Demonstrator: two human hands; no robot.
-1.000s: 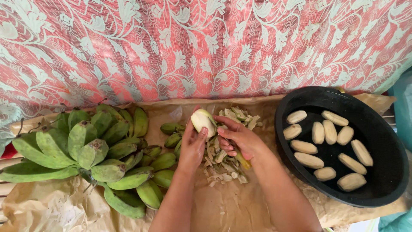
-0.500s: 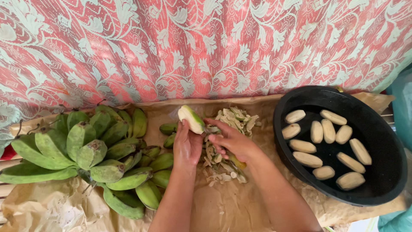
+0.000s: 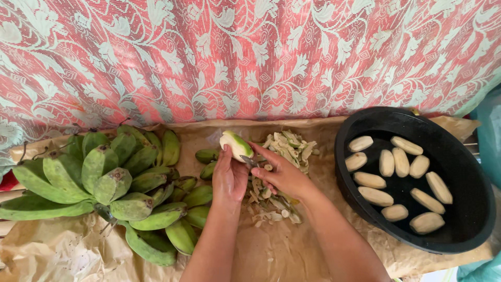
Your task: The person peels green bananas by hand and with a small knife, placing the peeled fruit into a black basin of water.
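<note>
Against a red floral lace cloth, peeling was under way on crumpled brown paper (image 3: pixel 292 250).
Left hand (image 3: pixel 228 178) clenched a half-peeled green banana (image 3: pixel 236 144); right hand (image 3: pixel 284 175) gripped a small knife (image 3: pixel 249 161), whose next cut likely needed the remaining skin turned toward it.

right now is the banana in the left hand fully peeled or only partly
Only partly peeled. The banana held in the left hand shows pale flesh with a green strip of skin along its side, and the right hand works a knife against it.

Single head view, looking steeply down, close over paper-covered surface (image 3: pixel 282 250).
</note>
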